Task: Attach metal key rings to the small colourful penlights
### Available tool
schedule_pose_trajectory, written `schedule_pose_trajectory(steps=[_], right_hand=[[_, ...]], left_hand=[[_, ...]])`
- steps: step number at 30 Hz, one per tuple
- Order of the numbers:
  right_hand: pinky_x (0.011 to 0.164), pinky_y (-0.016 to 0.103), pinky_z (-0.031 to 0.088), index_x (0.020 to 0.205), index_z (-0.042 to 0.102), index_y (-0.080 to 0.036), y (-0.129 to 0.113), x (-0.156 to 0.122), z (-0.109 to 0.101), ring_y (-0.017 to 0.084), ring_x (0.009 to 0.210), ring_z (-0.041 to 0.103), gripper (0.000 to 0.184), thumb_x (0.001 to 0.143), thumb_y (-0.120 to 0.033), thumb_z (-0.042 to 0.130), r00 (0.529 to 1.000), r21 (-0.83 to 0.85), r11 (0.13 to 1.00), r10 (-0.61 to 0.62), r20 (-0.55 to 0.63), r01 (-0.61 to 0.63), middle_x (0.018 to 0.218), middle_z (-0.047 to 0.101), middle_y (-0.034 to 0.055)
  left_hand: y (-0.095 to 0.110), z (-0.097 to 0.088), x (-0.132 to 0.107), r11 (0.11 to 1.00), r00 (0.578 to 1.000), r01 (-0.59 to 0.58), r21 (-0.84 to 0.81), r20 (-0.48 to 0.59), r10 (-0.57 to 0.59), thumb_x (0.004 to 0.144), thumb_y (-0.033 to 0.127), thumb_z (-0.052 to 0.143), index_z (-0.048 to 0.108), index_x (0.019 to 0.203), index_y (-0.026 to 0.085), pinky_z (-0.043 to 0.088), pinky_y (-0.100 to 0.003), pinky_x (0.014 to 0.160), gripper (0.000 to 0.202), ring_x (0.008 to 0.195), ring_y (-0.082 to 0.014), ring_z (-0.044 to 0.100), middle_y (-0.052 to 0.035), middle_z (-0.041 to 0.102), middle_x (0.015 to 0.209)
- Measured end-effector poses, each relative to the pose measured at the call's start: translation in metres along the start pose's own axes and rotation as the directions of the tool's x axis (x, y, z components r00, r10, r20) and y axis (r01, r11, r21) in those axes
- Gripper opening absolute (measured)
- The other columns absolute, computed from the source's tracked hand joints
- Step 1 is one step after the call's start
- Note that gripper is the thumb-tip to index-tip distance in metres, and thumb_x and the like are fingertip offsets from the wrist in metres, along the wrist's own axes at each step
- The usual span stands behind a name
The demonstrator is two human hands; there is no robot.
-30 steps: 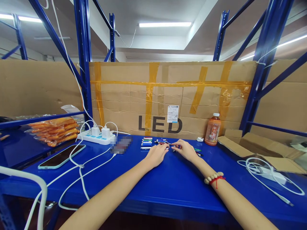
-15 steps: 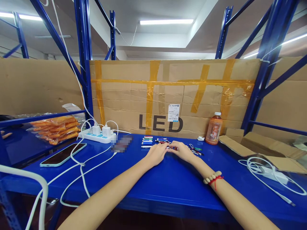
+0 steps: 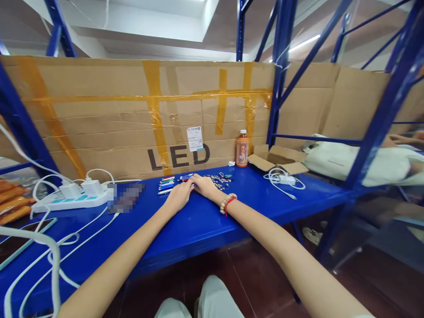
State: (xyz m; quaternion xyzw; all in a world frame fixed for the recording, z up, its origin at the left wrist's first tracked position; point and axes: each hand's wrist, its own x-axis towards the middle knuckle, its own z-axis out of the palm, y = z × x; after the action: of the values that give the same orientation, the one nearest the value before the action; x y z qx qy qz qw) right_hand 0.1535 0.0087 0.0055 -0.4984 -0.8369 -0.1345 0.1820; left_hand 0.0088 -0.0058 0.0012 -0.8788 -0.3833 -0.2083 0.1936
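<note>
My left hand [image 3: 179,195] and my right hand [image 3: 206,185] meet over the blue table, fingertips close together. The fingers of both are bent inward and pressed together, and whatever lies between them is hidden. Just left of them is a neat row of pens [image 3: 166,184] in several colours, lying side by side. More pens [image 3: 186,177] lie behind the fingertips, partly covered. Right of my right hand is a scatter of small parts [image 3: 221,180], too small to name, among some slim items.
A bottle of orange-red drink [image 3: 242,150] stands at the back beside an open cardboard box [image 3: 265,160]. A white cable [image 3: 281,179] lies coiled in front of the box. At left are a power strip [image 3: 82,201], trailing cords and a phone [image 3: 26,240]. A cardboard panel [image 3: 115,132] closes the back.
The view has swung right and down, so everything sits further left and my knees show. My hands stay together by the pens; the small parts beside my right hand are now in sight.
</note>
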Motion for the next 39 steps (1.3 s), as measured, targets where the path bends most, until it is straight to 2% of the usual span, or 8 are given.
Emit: schedule_pose_trajectory(steps=[6, 15, 17, 20, 23, 28, 35, 39], right_hand=[[0.071, 0.027, 0.043, 0.106, 0.045, -0.016, -0.011, -0.015, -0.008, 0.016, 0.084, 0.055, 0.025, 0.088, -0.024, 0.029, 0.987, -0.061, 0.986, 0.156, -0.035, -0.158, 0.109, 0.046, 0.0088], [0.075, 0.025, 0.041, 0.099, 0.049, -0.018, -0.036, -0.061, -0.025, 0.014, 0.086, 0.054, 0.018, 0.086, -0.024, 0.039, 0.952, 0.05, 0.952, 0.303, -0.027, -0.302, 0.105, 0.049, 0.0065], [0.075, 0.024, 0.041, 0.096, 0.051, -0.018, -0.039, -0.072, -0.029, 0.013, 0.086, 0.053, 0.017, 0.085, -0.025, 0.041, 0.936, 0.078, 0.934, 0.351, -0.023, -0.348, 0.104, 0.05, 0.0052], [0.075, 0.023, 0.04, 0.095, 0.053, -0.02, -0.043, -0.084, -0.033, 0.012, 0.087, 0.052, 0.016, 0.085, -0.027, 0.042, 0.923, 0.118, 0.918, 0.384, -0.026, -0.378, 0.102, 0.051, 0.0037], [0.075, 0.021, 0.04, 0.096, 0.053, -0.021, -0.048, -0.091, -0.037, 0.011, 0.086, 0.052, 0.017, 0.084, -0.028, 0.043, 0.924, 0.152, 0.917, 0.38, -0.047, -0.369, 0.101, 0.051, 0.0025], [0.073, 0.021, 0.039, 0.097, 0.053, -0.021, -0.052, -0.092, -0.039, 0.009, 0.081, 0.053, 0.018, 0.084, -0.024, 0.041, 0.916, 0.196, 0.907, 0.394, -0.076, -0.374, 0.1, 0.05, 0.0021], [0.074, 0.021, 0.039, 0.098, 0.052, -0.022, -0.052, -0.093, -0.039, 0.01, 0.081, 0.052, 0.021, 0.084, -0.019, 0.037, 0.909, 0.226, 0.895, 0.41, -0.079, -0.384, 0.102, 0.05, 0.0017], [0.073, 0.02, 0.039, 0.098, 0.053, -0.021, -0.05, -0.092, -0.037, 0.009, 0.08, 0.052, 0.022, 0.082, -0.017, 0.038, 0.909, 0.232, 0.894, 0.409, -0.074, -0.384, 0.101, 0.05, 0.0023]], left_hand=[[0.007, -0.01, -0.004, 0.988, 1.0, -0.022, 0.153, -0.016, 0.024, 0.088, 0.018, 0.026, 0.046, 0.106, 0.009, 0.042, -0.03, 0.075, 0.028, 0.087, -0.0211, 0.056, -0.0138, 0.059, 0.09], [0.028, -0.039, -0.037, 0.966, 0.969, 0.235, 0.103, 0.056, -0.242, 0.089, 0.021, 0.025, 0.044, 0.108, 0.012, 0.043, -0.029, 0.069, 0.028, 0.084, -0.0225, 0.058, -0.0124, 0.06, 0.094], [0.033, -0.046, -0.048, 0.938, 0.936, 0.344, 0.036, 0.061, -0.346, 0.089, 0.025, 0.025, 0.043, 0.108, 0.015, 0.043, -0.03, 0.066, 0.028, 0.082, -0.0229, 0.059, -0.011, 0.061, 0.094], [0.036, -0.052, -0.063, 0.84, 0.842, 0.539, -0.067, 0.08, -0.534, 0.089, 0.028, 0.022, 0.041, 0.109, 0.018, 0.043, -0.031, 0.065, 0.029, 0.081, -0.0241, 0.06, -0.0105, 0.061, 0.091], [0.035, -0.056, -0.071, 0.769, 0.782, 0.623, -0.142, 0.109, -0.613, 0.089, 0.029, 0.022, 0.041, 0.109, 0.019, 0.043, -0.032, 0.066, 0.029, 0.085, -0.0258, 0.059, -0.0106, 0.061, 0.091], [0.037, -0.062, -0.073, 0.78, 0.812, 0.581, -0.233, 0.105, -0.574, 0.089, 0.03, 0.023, 0.04, 0.109, 0.021, 0.042, -0.031, 0.068, 0.028, 0.084, -0.0242, 0.059, -0.0078, 0.062, 0.089], [0.041, -0.064, -0.074, 0.804, 0.835, 0.546, -0.234, 0.082, -0.543, 0.088, 0.031, 0.026, 0.042, 0.108, 0.021, 0.041, -0.03, 0.067, 0.027, 0.085, -0.0243, 0.058, -0.0078, 0.062, 0.09], [0.037, -0.06, -0.074, 0.771, 0.809, 0.579, -0.263, 0.075, -0.582, 0.088, 0.032, 0.027, 0.043, 0.108, 0.022, 0.041, -0.029, 0.066, 0.027, 0.084, -0.0243, 0.059, -0.0069, 0.062, 0.089]])
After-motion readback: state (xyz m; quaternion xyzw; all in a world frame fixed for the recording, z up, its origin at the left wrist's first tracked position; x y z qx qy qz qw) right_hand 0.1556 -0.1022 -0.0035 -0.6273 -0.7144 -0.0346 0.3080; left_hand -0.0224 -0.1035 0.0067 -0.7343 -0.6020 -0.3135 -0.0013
